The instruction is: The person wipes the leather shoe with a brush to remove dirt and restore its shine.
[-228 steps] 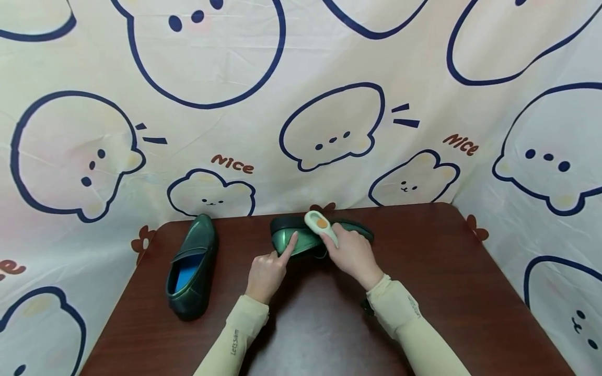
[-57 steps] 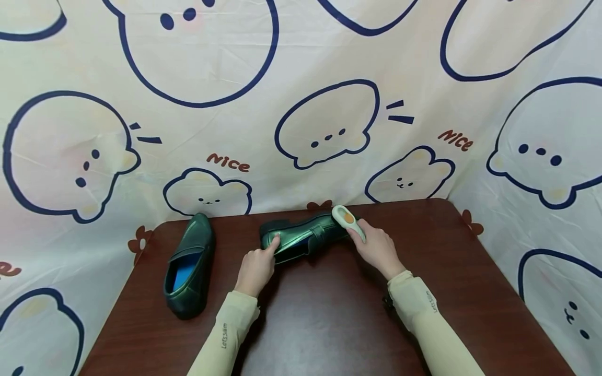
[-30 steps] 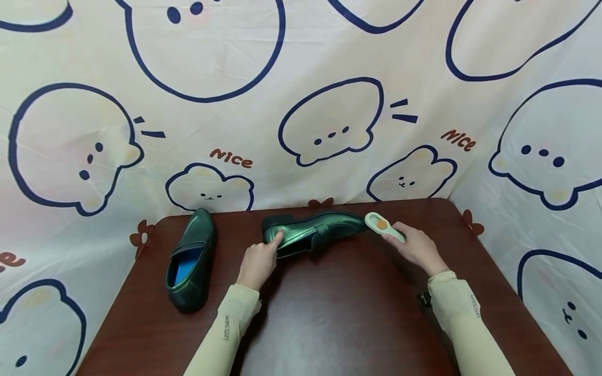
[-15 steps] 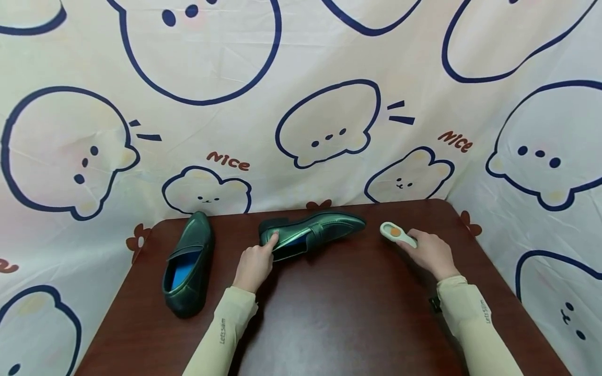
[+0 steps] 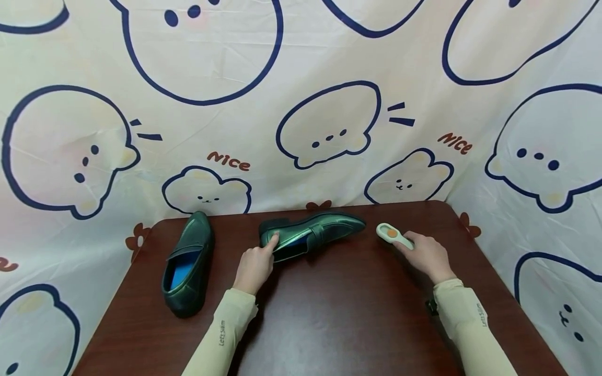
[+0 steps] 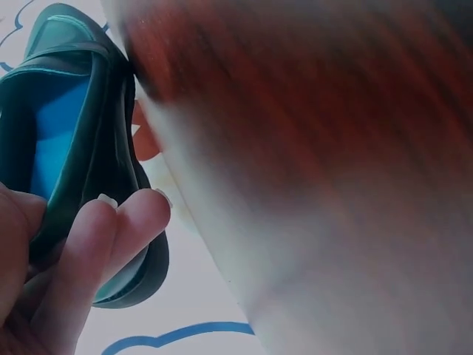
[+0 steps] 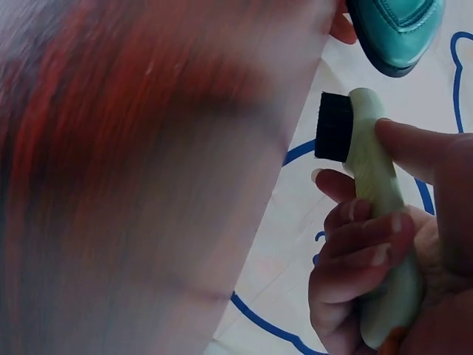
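My left hand (image 5: 254,267) grips a shiny dark green loafer (image 5: 336,224) by its heel end, at the back middle of the table. The loafer leans so that its blue-lined opening faces me, its toe pointing right. The left wrist view shows the thumb at the opening and fingers (image 6: 137,222) against the heel's outside. Off to the right of the toe, my right hand (image 5: 428,257) holds a pale green shoe brush (image 5: 400,241) with an orange spot. Its dark bristles (image 7: 335,127) show in the right wrist view, apart from the loafer's toe (image 7: 399,33).
The matching green loafer (image 5: 199,243) stands upright on the left of the brown table (image 5: 320,324), toe toward the back. A cream cloth (image 5: 324,52) with bear drawings hangs right behind the table's back edge and along its sides.
Earlier the brush was against the loafer's side, then near its toe; it has moved right, off the shoe. The loafer has rolled so its opening shows more. The left hand stays at the heel.
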`<state>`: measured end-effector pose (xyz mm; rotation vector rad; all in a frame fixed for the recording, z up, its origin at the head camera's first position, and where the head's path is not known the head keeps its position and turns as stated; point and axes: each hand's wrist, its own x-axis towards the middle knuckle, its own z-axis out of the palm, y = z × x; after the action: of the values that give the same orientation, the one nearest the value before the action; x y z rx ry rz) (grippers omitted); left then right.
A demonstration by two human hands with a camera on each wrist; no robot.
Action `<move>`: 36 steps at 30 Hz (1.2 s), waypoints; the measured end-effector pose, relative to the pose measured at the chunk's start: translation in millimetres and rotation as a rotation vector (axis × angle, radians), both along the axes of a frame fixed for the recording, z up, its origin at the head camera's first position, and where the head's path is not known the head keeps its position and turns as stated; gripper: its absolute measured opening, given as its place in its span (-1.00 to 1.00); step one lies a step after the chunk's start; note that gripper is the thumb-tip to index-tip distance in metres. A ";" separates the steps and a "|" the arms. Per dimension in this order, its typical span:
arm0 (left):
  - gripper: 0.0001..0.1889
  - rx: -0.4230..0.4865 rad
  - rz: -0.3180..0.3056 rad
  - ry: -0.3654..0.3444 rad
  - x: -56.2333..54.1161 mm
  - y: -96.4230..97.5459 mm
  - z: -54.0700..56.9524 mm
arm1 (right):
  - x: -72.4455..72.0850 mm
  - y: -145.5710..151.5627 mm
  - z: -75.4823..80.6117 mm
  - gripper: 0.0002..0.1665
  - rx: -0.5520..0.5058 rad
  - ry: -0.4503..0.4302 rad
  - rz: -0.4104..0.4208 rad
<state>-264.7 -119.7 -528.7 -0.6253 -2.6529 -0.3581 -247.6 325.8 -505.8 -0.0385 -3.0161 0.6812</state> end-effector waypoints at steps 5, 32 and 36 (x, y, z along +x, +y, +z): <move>-0.38 0.007 0.009 -0.019 3.0 2.4 2.4 | 3.7 0.3 -2.7 -0.46 0.000 0.011 -0.011; -0.66 0.715 0.093 -0.607 -11.7 19.7 36.7 | 3.2 -11.4 12.6 -0.31 -0.144 0.040 -0.083; -0.66 0.705 0.100 -0.701 -9.4 25.4 48.4 | 6.3 -10.0 10.6 -0.29 -0.151 0.025 -0.083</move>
<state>-274.1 -94.3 -480.3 -0.1356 -2.8326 -1.6322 -241.3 315.8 -495.2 -0.1578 -2.9138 0.8926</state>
